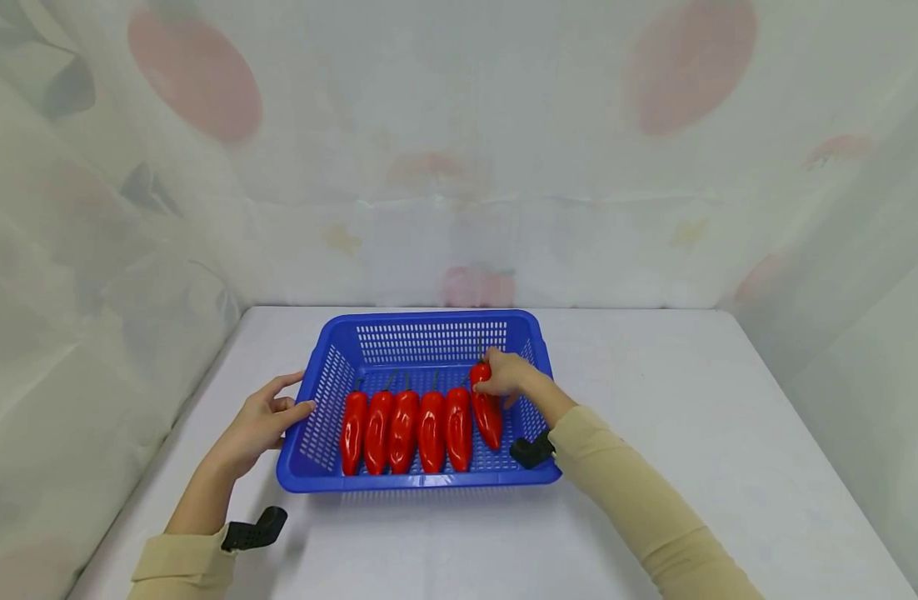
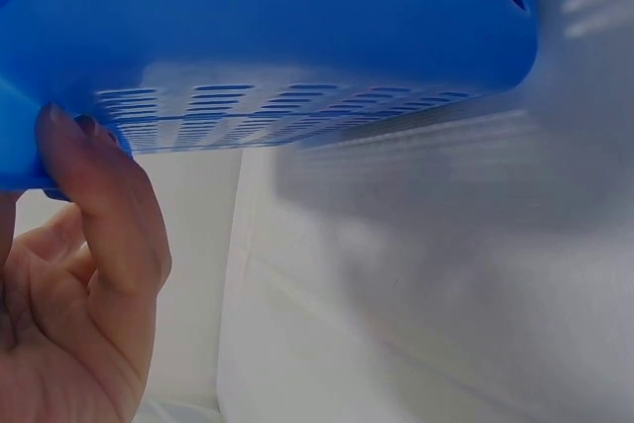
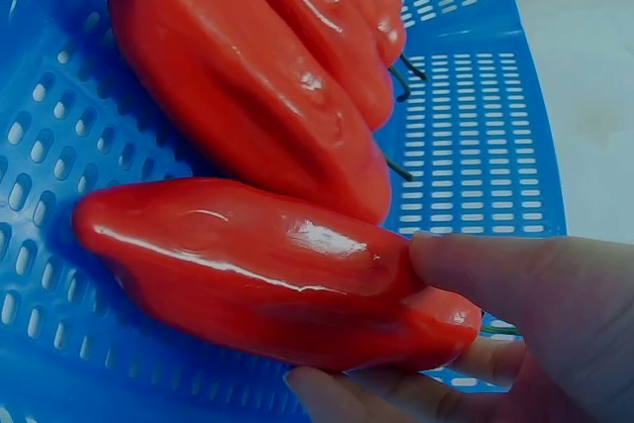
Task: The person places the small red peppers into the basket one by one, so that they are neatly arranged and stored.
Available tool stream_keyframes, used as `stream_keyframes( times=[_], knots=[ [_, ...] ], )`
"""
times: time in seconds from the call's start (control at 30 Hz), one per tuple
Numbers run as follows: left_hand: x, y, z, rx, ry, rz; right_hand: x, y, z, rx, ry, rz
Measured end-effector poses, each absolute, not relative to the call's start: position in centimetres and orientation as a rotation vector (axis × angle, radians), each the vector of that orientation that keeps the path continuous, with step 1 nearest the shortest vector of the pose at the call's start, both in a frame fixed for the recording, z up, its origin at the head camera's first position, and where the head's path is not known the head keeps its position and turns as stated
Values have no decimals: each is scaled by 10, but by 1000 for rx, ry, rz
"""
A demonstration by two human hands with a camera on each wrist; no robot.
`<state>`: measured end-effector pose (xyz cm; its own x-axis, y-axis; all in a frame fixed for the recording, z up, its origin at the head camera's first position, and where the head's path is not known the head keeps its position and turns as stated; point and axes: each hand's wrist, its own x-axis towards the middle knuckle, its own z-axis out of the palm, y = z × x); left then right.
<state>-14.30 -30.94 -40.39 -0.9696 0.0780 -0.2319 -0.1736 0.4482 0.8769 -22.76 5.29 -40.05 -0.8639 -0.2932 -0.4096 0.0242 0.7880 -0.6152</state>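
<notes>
A blue plastic basket (image 1: pixel 421 481) with slotted walls holds several glossy red peppers (image 1: pixel 404 429) side by side, green stems toward the far wall. At the basket's right end, my right hand (image 1: pixel 510 375) grips one red pepper (image 1: pixel 487 419) near its stem end. In the right wrist view that pepper (image 3: pixel 248 269) lies between the thumb and the fingers, close beside its neighbour (image 3: pixel 248 86). My left hand (image 1: pixel 262 421) pinches the basket's left rim, thumb on top. From the left wrist view, the fingers (image 2: pixel 124 215) curl under the rim; the thumb is mostly cut off.
The basket is on a white-covered table (image 1: pixel 654 400). A pale curtain (image 1: pixel 459 150) with faded fruit prints hangs behind and at both sides. Black wrist-worn devices (image 1: pixel 255 530) show at both sleeves.
</notes>
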Motion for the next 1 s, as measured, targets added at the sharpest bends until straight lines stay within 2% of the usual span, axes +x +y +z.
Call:
stream_keyframes(
  times=[1.0],
  knots=[
    [-143,-309,-404,-103,2459,1543,-226,51,-409,-156,2436,-712]
  ],
)
